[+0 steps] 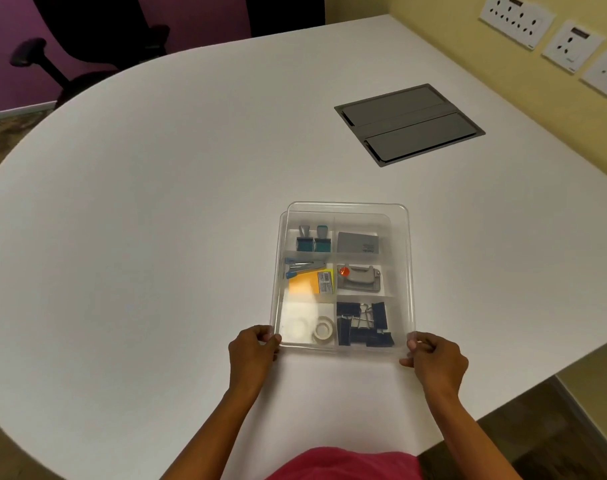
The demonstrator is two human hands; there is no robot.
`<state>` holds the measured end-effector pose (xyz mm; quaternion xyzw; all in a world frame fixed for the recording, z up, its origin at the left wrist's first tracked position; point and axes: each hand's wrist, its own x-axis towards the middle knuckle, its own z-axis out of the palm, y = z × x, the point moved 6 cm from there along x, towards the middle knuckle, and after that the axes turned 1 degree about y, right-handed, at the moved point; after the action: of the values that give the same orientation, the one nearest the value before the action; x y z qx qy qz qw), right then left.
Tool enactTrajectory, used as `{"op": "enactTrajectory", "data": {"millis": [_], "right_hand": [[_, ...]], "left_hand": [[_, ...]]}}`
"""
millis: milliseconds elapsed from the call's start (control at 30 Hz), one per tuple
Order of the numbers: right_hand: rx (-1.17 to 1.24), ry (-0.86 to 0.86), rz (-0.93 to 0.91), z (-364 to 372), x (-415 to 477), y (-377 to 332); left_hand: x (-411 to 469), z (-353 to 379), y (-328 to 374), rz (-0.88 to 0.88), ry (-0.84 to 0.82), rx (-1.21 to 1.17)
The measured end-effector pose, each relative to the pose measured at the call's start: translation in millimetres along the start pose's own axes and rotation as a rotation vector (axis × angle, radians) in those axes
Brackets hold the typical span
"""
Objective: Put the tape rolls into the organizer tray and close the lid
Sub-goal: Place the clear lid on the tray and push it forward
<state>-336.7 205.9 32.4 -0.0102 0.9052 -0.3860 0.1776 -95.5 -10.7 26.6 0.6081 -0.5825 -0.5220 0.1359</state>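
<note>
A clear organizer tray [284,233] with several compartments sits on the white table, near its front edge. Two whitish tape rolls lie in its near-left compartment: one [323,328] on the right, a fainter one [297,325] to its left. A clear lid [404,233] lies over the tray, shifted slightly to the right and back. My left hand [255,348] pinches the lid's near-left corner. The near-right corner is gripped by my right hand [435,358].
Other compartments hold stamps, a stapler, sticky notes [310,282], a hole punch [359,277], a card box and black binder clips [362,323]. A grey cable hatch [409,123] is set into the table at the back right. Wall sockets [517,20] line the right wall; a chair [87,46] stands behind.
</note>
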Motion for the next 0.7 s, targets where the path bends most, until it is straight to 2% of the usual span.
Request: {"op": "enactTrajectory", "data": {"millis": [233,400,500,633,700], "right_hand": [[0.034,-0.032,-0.054,2,2,-9],[0.058,-0.103,-0.020,2,10,-10],[0.143,-0.169,0.111,3,16,-3],[0.350,-0.357,0.390,15,18,12],[0.394,-0.384,0.468,20,19,14]], "left_hand": [[1,1,-1,-0.002,0.011,-0.003],[5,1,-7,-0.035,-0.001,-0.031],[8,1,-12,-0.082,-0.015,-0.067],[9,3,-19,-0.149,-0.031,-0.155],[10,4,-21,-0.169,-0.043,-0.186]]}}
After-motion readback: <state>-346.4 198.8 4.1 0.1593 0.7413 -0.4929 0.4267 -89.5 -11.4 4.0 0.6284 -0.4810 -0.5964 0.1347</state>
